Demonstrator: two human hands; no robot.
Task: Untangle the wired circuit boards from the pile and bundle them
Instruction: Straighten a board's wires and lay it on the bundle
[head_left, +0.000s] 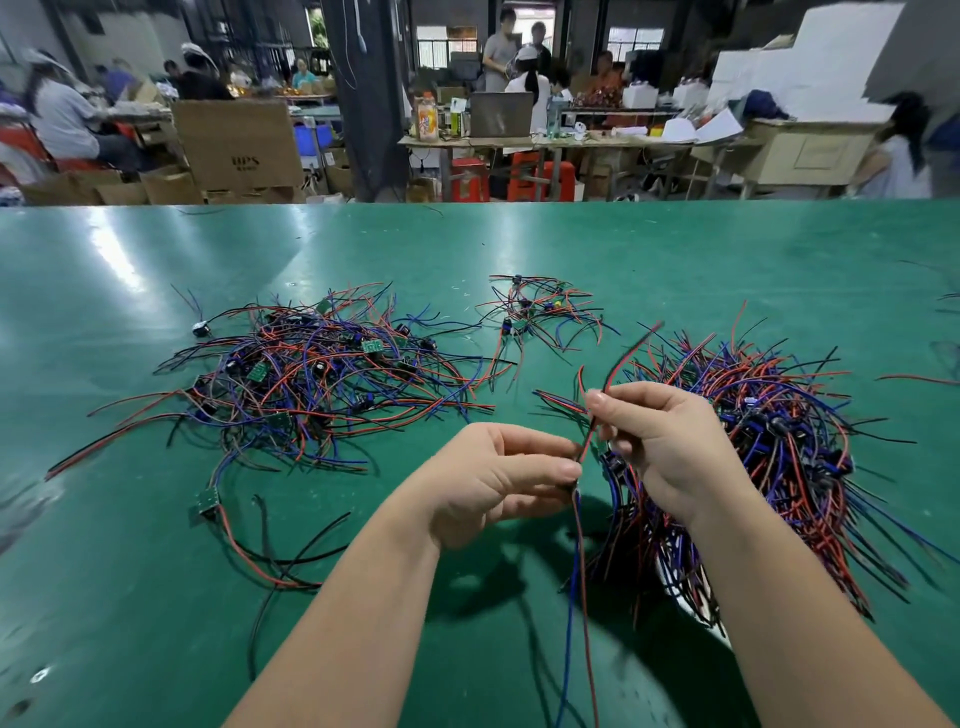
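A tangled pile of wired circuit boards (317, 374) lies on the green table at the left, with small green boards among red, blue and black wires. On the right lies a thicker heap of wired boards (779, 441), its wires running roughly the same way. Between them, raised above the table, my left hand (498, 478) pinches one wired board's leads (584, 571), which hang down in red and blue. My right hand (660, 441) pinches the same piece's red and black wires (631, 353) higher up, where they stick upward.
A small cluster of wired boards (540, 312) lies behind my hands. One loose board with red and black leads (208, 504) lies at the front left. The green table (675, 249) stretches far back. Beyond its edge are cardboard boxes, benches and several people.
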